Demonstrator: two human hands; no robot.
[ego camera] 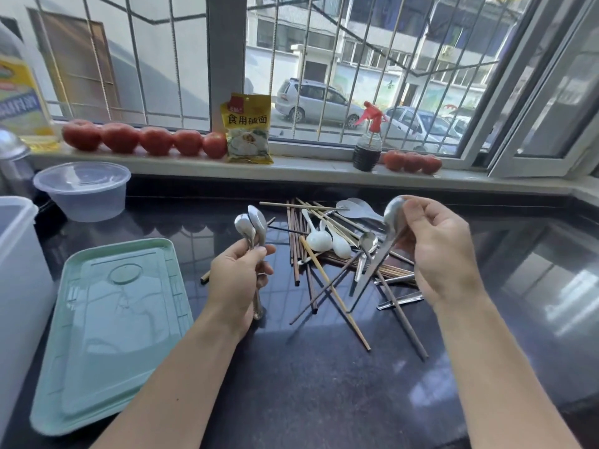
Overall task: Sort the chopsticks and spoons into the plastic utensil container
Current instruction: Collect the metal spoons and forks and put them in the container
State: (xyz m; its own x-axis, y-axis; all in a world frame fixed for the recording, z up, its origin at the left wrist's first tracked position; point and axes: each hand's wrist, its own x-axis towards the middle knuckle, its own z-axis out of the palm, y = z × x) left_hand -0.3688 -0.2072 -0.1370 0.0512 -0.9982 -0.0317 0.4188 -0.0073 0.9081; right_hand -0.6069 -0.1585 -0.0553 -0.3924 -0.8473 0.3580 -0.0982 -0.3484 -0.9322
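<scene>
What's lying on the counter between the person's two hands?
Head view: between left hand and right hand lies a jumbled pile of chopsticks, two white spoons and metal spoons.

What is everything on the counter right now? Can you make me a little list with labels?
left hand: grips a bunch of shiny metal spoons, bowls up
right hand: holds one long metal spoon above the pile
pile: brown wooden chopsticks crossed with white plastic spoons
tray: pale green plastic tray, left of the hands
counter: dark glossy stone counter

white container [19, 270]: cut off left | oil bottle [19, 92]: cropped
</scene>
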